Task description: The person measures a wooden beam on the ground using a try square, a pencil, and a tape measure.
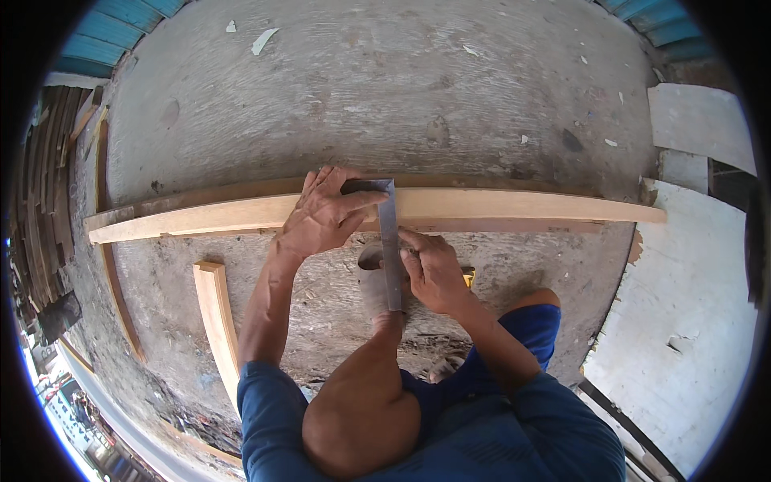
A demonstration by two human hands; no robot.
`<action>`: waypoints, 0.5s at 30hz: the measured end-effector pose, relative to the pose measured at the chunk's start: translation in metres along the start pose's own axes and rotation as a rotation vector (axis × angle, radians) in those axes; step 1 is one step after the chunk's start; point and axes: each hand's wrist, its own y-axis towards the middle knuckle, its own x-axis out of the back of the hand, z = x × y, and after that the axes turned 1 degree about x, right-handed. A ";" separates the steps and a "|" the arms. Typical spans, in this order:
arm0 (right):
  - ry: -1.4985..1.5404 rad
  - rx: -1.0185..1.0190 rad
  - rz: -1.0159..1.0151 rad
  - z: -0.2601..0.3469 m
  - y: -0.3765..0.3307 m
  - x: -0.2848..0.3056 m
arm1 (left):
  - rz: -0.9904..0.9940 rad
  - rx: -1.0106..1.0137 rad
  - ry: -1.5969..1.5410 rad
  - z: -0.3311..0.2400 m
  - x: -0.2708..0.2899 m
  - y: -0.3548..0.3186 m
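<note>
A long pale wooden beam (514, 205) lies crosswise in front of me. Across it sits a try square, its steel blade (389, 261) pointing toward me and its dark stock along the beam's far edge. My left hand (325, 213) is closed over the stock and the beam, thumb reaching to the square's corner. Just right of the blade, below the beam's near edge, is my right hand (438, 273). Its fingers are pinched together, fingertips close to the blade; whatever they hold is hidden.
Another wooden piece (213, 297) lies left of my left forearm. A small yellow object (468, 277) shows beside my right hand. Dark planks (44, 185) are stacked at far left, and a pale worn sheet (675, 321) lies at right. My foot rests under the blade.
</note>
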 end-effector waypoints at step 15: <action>0.355 -0.420 -0.027 -0.053 -0.093 0.235 | -0.040 0.199 0.254 -0.009 -0.007 -0.005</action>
